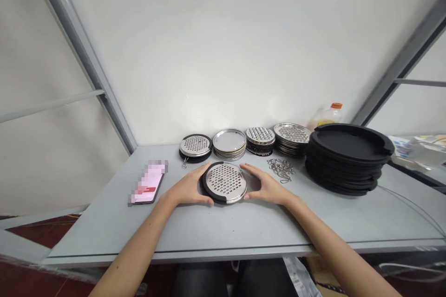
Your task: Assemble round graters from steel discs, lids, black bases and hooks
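A round metal grater plate [226, 181] lies in front of me on the grey table, its left edge seated in a black crescent-shaped rim [208, 188]. My left hand [190, 188] curves around the black side, fingers at the back and thumb at the front. On the opposite side my right hand [266, 186] spans the bare metal edge the same way, fingertips and thumb against it. Behind the right hand is a pile of small metal clips [281, 168]. A similar grater in a black holder [196, 146] sits behind my left hand, with a clip hanging off its front.
Along the wall stand plain metal discs [229, 141], small grater discs [260, 135] and larger grater plates [291, 133], all stacked. A tall stack of black round holders [348, 162] is at the right, with an orange-capped bottle [332, 113] behind. A phone [149, 183] lies left.
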Tool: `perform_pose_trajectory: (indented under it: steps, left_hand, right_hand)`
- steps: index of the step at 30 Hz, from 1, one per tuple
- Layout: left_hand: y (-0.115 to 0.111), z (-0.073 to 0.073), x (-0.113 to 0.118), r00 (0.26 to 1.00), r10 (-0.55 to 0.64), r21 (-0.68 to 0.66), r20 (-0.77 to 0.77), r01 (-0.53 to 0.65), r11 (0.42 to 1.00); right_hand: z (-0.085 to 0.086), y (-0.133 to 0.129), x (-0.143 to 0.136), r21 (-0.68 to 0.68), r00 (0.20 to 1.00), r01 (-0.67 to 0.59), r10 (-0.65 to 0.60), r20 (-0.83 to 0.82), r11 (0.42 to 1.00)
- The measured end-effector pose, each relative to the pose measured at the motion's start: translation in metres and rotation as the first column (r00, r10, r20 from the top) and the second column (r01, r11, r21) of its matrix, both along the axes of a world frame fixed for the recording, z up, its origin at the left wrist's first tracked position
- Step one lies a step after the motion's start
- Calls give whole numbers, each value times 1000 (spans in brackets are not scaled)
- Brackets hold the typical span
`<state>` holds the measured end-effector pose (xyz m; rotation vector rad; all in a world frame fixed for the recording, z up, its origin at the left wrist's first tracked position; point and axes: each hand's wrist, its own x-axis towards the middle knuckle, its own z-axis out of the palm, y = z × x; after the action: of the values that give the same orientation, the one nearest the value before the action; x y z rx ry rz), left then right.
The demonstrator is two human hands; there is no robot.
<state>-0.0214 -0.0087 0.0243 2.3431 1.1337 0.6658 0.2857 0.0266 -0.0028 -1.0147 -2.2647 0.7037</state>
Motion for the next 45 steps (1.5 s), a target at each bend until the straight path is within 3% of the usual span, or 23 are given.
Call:
perform_pose_trajectory:
  steps: [7,18,32,40,45]
  left_hand:
    - [-3,3,7,999,10,-1,49,-10,1000]
    - [-3,-4,9,996,52,17,75,-54,998]
    - [0,-12,1,997,62,-11,-55,-62,998]
    - [0,-18,6,985,135,30,-108,-133,991]
    - [0,-18,8,981,150,43,-122,-146,988]
  right_hand:
    - [0,-2,-4,-6,997,-64,63,-33,998]
    - [-1,-3,-6,-134,986,-98,78,-144,986]
    - [-11,2,-4,27,999,3,-2,-37,1000]
    - [-4,-1,-3,-5,991,-122,122,-56,992]
    - [-1,-2,-2,-3,992,-126,126,-20,992]
